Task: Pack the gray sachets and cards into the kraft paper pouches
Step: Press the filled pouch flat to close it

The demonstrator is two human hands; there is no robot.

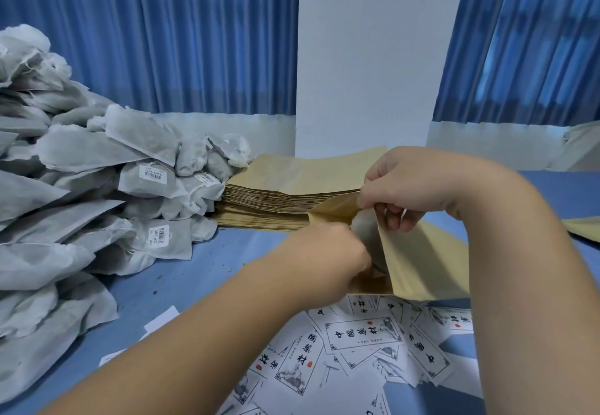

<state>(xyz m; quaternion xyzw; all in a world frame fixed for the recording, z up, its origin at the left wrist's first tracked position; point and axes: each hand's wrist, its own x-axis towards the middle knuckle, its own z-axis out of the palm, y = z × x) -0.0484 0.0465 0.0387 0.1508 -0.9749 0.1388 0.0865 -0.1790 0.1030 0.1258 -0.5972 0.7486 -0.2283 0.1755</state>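
Right hand [412, 184] fingers pinching kraft pouch [425, 262] mouth open, left hand [328, 252] fingers curled on gray sachet [363, 227] partway inside it, cards [363, 336] at near edge of counter [194, 271]

Your open kraft pouch [422, 262] lies mouth-left with 1 gray sachet [365, 229] partway inside. The heap of sachets [81, 161] sits at your left, the stack of flat pouches [292, 187] behind, the printed cards [363, 336] scattered nearest you.
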